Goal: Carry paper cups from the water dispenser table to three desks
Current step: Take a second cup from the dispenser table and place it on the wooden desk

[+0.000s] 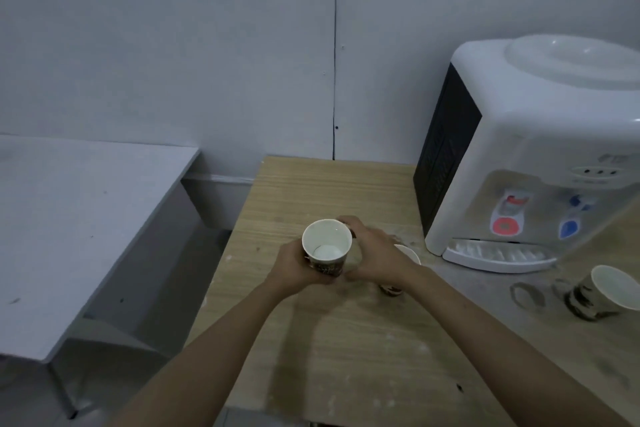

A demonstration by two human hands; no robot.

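A person stands at a wooden table (311,340) against a pale wall, with a grey desk (79,225) to its left across a gap. The left hand (294,270) is curled around a patterned paper cup (327,246), lifted and tilted so its open mouth shows; whether it holds water is hard to say. The right hand (374,253) meets the cup from the other side, fingers bent around its far wall. Behind that wrist a second cup (403,270) is mostly hidden. Further right sits a white water dispenser (526,156), then a third cup (602,291), partly cut off by the frame edge. A squeeze could crumple the thin cup, and the right forearm seems close enough to knock the hidden one over.
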